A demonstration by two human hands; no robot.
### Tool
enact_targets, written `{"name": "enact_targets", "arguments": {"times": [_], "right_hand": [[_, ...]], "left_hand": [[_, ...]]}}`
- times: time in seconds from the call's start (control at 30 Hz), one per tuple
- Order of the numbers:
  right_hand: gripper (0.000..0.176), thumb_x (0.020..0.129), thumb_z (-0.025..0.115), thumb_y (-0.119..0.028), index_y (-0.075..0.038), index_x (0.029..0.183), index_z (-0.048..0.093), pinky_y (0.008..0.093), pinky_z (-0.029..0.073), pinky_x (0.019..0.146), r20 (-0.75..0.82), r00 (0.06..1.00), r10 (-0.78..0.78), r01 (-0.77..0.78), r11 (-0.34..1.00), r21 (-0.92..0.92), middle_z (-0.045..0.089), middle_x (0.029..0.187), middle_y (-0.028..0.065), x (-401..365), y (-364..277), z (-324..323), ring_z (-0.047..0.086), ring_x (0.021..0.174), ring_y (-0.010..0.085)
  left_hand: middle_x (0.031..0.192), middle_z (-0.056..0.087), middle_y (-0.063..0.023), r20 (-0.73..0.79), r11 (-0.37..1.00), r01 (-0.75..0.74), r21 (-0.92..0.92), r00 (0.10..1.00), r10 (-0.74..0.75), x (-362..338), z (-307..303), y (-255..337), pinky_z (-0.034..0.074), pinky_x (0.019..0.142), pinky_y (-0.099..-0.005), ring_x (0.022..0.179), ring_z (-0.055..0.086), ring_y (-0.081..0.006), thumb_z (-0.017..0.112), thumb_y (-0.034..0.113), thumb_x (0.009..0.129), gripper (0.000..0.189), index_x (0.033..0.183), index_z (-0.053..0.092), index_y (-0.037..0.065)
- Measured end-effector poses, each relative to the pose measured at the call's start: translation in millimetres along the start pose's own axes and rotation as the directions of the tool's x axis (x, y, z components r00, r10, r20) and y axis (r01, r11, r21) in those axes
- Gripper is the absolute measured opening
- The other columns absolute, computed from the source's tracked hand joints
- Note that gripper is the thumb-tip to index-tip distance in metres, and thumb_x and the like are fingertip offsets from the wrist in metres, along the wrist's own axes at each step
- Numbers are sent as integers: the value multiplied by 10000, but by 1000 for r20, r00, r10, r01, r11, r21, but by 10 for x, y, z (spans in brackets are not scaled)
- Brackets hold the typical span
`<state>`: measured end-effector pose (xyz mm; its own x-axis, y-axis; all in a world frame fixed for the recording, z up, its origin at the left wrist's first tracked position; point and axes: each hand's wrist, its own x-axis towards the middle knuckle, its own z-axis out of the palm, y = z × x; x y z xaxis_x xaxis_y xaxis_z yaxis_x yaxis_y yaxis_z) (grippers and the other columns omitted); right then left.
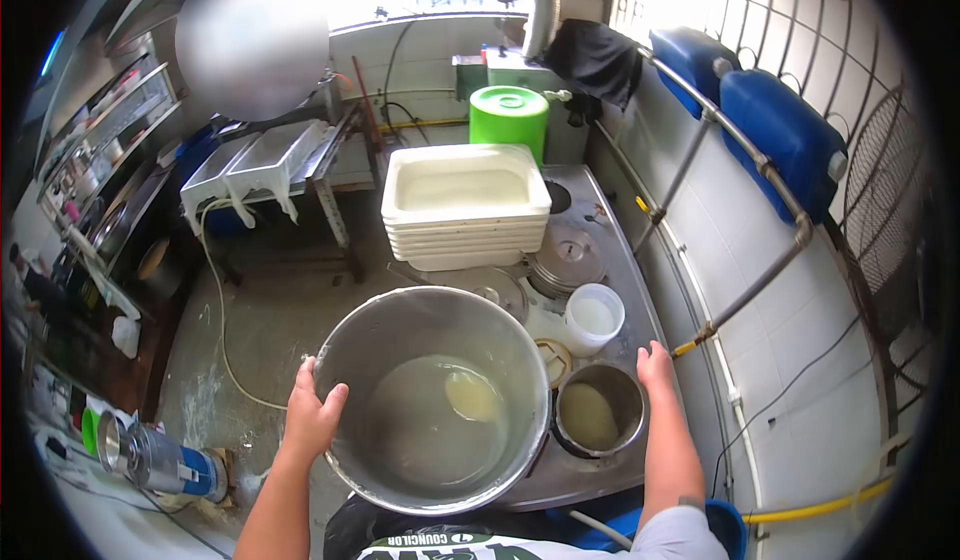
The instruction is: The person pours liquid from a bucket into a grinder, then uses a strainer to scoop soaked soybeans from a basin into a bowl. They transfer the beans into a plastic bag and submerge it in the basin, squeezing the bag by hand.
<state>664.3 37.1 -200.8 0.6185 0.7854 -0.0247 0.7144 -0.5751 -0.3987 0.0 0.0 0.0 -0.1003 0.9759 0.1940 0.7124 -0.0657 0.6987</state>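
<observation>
In front of me stands a large metal pot [400, 335], with thin greyish liquid and a pale yellowish patch [470, 396] low inside it. My left hand [312, 415] is at the pot's left side, thumb raised and fingers apart, overlapping the rim in this view. Over on the right, my right hand [656, 368] is stretched out with its fingers extended, right beside a smaller metal pot [634, 392] that contains yellowish liquid. Nothing shows in either hand. Behind the small pot are a white plastic bucket [592, 338] and a round yellowish rim [555, 362].
Stacked white tubs [465, 235], round metal lids [568, 252] and a green lidded barrel [509, 120] stand farther back on the metal counter [625, 290]. Blue jerrycans [775, 130] sit along the right wall. A hose [222, 330] crosses the floor at left; another person stands behind.
</observation>
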Motion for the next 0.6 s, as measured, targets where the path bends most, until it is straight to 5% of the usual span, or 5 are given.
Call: {"name": "enact_targets", "arguments": {"times": [0.07,0.2,0.37,0.5,0.6], "right_hand": [[395,989,683,-209,46,1291,658,486,560,990,-275,930,-242,322,899,297,695,1288,265,-184,-321,10,683,1195,377],[535,1025,695,-376,48,1346,630,388,586,894,-64,945,-322,283,699,656,710,1255,196,-844,-1109,-292,704,1109,253],[969,970,553,-745,-3,1576,410,293,534,892,493,648,-580,-381,314,870,607,1419,109,-1454,-1953,-545,636,1145,166],[927,967,608,-711,2,1535,438,404,505,1066,517,509,-688,-11,596,803,596,1439,133,-1929,-2484,-962,594,1277,237],[806,964,702,-590,4,1472,505,392,534,964,649,557,-518,-191,681,707,645,1340,124,-2249,-2647,-1039,643,1155,238]], "left_hand": [[1224,733,-215,-8,967,144,-211,989,-149,18,19,68,523,994,-405,1124,709,-327,721,221,966,470,1320,589,-60],[1146,753,-197,-4,964,142,-223,989,-147,-38,-5,-69,540,930,-401,1037,726,-304,700,208,974,395,1249,615,-63],[1172,734,-254,31,957,96,-275,995,-90,-84,-71,-307,540,949,-436,1093,717,-375,651,203,982,370,1260,617,-39],[1098,705,-307,8,991,85,-100,996,-84,-241,-353,-204,522,950,-542,1083,664,-495,601,216,979,340,1217,619,-27],[1045,683,-338,-57,997,59,-49,996,-62,-315,-356,-679,512,948,-578,1057,658,-509,573,250,998,341,1198,605,-24]]}}
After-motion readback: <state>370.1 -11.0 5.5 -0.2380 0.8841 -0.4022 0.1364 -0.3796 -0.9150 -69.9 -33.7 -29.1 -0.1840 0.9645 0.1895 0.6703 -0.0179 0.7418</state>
